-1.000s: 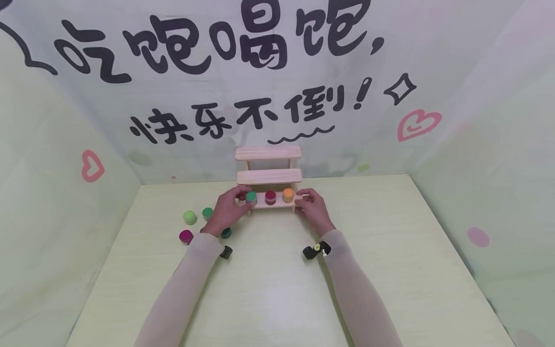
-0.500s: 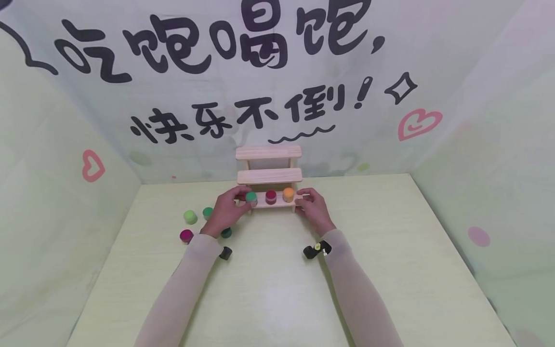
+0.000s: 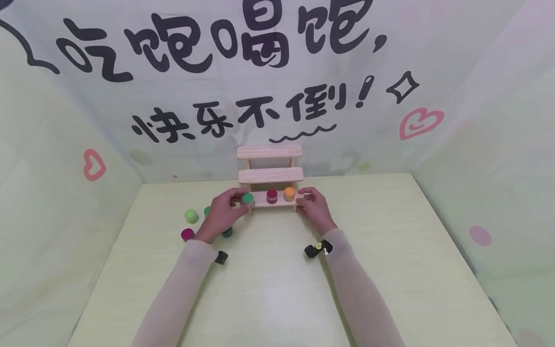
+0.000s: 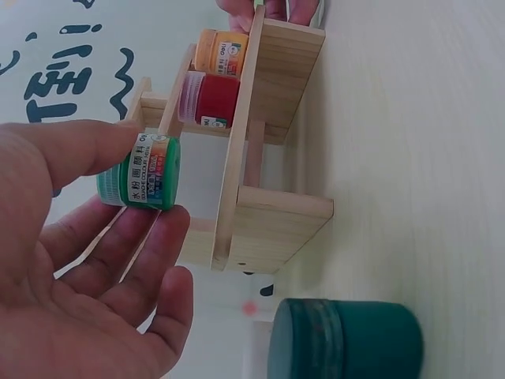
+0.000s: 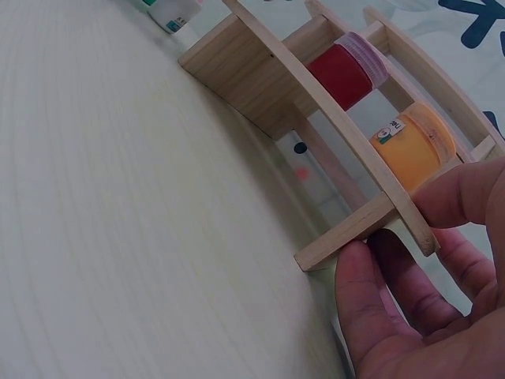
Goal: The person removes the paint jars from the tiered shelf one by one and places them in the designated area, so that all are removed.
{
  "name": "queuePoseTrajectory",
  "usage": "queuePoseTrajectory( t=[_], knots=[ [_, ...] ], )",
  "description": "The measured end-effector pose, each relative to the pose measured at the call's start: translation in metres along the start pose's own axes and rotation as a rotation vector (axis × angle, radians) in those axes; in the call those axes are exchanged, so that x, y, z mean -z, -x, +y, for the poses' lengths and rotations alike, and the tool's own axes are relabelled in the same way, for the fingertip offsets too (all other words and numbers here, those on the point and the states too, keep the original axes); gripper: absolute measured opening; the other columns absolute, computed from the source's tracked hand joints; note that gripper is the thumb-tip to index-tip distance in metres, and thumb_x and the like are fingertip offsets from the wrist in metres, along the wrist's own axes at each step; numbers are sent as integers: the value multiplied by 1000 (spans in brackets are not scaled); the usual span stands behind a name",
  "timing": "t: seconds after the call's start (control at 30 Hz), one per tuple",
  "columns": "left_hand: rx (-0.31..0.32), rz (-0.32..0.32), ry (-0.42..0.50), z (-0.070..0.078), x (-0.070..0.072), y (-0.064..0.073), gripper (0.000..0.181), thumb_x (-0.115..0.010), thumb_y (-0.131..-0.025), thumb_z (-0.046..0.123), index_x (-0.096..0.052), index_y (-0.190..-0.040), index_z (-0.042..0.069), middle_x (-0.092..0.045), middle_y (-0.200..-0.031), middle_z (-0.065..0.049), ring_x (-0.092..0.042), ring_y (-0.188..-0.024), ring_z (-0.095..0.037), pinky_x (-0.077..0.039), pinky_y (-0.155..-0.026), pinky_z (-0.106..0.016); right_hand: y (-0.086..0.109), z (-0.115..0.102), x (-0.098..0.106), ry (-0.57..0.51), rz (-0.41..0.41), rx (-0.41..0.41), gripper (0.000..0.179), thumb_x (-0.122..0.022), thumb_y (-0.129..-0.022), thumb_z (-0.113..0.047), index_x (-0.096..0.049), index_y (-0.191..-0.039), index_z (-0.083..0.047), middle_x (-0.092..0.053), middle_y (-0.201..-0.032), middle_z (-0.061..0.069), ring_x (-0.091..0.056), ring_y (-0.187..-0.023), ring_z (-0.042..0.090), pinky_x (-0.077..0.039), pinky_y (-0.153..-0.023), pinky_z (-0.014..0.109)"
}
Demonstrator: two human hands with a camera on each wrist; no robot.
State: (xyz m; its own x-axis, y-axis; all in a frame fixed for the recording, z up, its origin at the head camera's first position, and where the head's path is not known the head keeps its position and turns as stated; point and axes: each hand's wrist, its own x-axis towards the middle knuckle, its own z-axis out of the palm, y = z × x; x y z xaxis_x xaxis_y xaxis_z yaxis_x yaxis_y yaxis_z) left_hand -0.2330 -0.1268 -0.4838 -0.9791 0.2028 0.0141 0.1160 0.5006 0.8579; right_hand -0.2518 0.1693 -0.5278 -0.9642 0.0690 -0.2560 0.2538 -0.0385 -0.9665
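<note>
My left hand [image 3: 220,212] pinches a green paint jar [image 4: 142,174] between thumb and fingertips. The left wrist view shows a gap between this jar and the lowest step of the wooden three-step display stand [image 4: 243,158]. My right hand [image 3: 316,208] grips the right end of that step, thumb above and fingers by the leg, as the right wrist view [image 5: 418,292] shows. On the same step stand a dark red paint jar [image 3: 271,196] in the middle and an orange paint jar [image 3: 289,194] near the right end. Both upper steps [image 3: 270,175] hold nothing.
Left of the stand, on the table [image 3: 269,289], are a light green jar [image 3: 191,216], a magenta jar [image 3: 187,234], a green jar [image 3: 206,211] partly behind my left hand, and a dark teal jar [image 3: 227,232]. A printed cloth backdrop [image 3: 173,159] rises right behind the stand.
My left hand has shifted slightly left with the green paint jar, toward the left end of the lowest step. The right hand keeps its grip on the stand.
</note>
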Motion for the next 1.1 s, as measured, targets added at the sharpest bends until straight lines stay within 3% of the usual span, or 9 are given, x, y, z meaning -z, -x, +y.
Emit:
queuePoseTrajectory(
  t=[0.27,0.47,0.6,0.93,1.1],
  knots=[
    [-55,-17,16,-3,4,14,49,-77,-91,33,-63,-134,14,-68,-122,0,-64,-113,-21,-55,-97,-45,-2,-2,3,14,8,-7,27,-66,-92,-4,-62,-118,-11,-60,-101,10,-65,-93,20,-61,-88,34],
    [-55,-50,19,-5,8,29,48,-77,-90,42,-63,-130,20,-67,-121,1,-65,-110,-20,-57,-96,-42,-1,-6,3,10,1,-10,28,-66,-91,-5,-62,-119,-11,-59,-100,9,-64,-92,20,-60,-90,35],
    [-74,-51,17,-6,11,41,46,-78,-90,37,-63,-129,18,-68,-121,0,-67,-106,-19,-59,-92,-38,-2,-5,2,1,-1,-9,29,-67,-91,-4,-62,-119,-10,-57,-99,8,-64,-90,18,-61,-89,34],
    [-38,-51,-28,-15,15,69,47,-79,-88,40,-65,-129,21,-69,-118,2,-70,-96,-18,-59,-81,-27,-3,-2,1,5,3,-22,29,-67,-91,-4,-62,-119,-10,-58,-98,7,-64,-90,18,-61,-87,32],
    [-24,-50,-44,-24,15,83,45,-80,-87,35,-66,-127,22,-70,-119,4,-70,-100,-17,-59,-85,-26,-2,-1,1,1,2,-26,29,-67,-90,-3,-62,-118,-10,-57,-98,8,-64,-91,19,-61,-88,33]
  ],
)
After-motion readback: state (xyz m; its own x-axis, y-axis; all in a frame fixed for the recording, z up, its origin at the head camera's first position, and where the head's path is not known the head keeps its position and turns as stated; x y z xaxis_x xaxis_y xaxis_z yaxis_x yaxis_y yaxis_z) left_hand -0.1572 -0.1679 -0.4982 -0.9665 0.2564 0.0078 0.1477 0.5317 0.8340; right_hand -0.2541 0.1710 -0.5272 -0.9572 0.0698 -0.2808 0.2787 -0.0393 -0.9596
